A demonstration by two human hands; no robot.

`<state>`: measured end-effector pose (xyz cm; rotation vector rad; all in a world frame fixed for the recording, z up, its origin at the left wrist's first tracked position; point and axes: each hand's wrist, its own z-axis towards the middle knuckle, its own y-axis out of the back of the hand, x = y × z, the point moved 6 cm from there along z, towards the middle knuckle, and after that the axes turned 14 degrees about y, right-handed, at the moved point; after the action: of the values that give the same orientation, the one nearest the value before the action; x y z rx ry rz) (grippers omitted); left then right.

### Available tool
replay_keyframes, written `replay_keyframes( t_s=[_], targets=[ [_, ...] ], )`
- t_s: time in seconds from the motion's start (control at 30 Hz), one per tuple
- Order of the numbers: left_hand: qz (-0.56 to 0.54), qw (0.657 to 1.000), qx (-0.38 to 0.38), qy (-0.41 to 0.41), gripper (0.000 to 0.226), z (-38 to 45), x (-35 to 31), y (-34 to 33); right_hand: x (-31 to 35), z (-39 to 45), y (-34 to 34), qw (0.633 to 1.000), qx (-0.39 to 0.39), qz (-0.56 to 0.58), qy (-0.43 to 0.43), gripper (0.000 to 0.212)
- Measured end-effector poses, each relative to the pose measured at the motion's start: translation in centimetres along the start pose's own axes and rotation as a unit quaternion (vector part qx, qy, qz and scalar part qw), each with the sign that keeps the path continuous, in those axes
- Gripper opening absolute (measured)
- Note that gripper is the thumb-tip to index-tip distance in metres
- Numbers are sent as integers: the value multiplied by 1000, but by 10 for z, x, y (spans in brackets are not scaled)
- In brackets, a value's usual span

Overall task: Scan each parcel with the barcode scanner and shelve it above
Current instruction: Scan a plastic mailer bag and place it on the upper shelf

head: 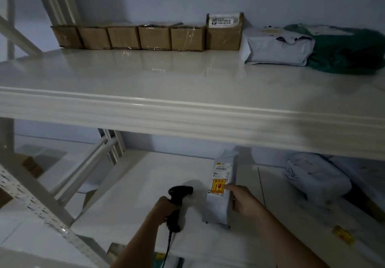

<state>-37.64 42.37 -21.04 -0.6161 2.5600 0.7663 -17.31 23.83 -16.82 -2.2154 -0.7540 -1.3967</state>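
Two bare, sleeveless forearms

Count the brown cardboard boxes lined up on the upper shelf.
6: five low boxes side by side along the wall, then one taller labelled box at their right end.

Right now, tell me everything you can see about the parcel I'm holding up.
The grey parcel looks like a plastic mailer bag, standing upright on the lower shelf. A white shipping label with a yellow and red sticker faces the black scanner in the left hand. The right hand grips its right edge.
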Motion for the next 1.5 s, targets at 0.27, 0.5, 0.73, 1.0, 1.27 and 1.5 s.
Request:
replay_keyframes(
  t_s=[0.27, 0.5, 0.73, 1.0, 1.27, 1.5],
  targets=[
    [-8, 993, 35, -111, 22, -31, -6, -5, -23, -34, 14, 995, -94, -22, 36, 23],
    [-87, 974, 70, -199, 16, -91, -53, 2, -4, -64, 16, 987, -98, 5, 129, 37],
    [-45, 961, 61, -267, 14, -134, -94, -11, 24, -74, 25, 984, -85, -3, 159, 38],
    [-38, 955, 61, -286, 18, -152, -105, -29, 27, -79, 38, 983, -68, 0, 172, 40],
    [-38, 952, 79, -293, 14, -162, -109, -38, 23, -73, 46, 984, -64, -5, 164, 39],
    [-50, 956, 86, -277, 13, -152, -106, -36, 16, -66, 51, 987, -69, 13, 147, 38]
  ],
)
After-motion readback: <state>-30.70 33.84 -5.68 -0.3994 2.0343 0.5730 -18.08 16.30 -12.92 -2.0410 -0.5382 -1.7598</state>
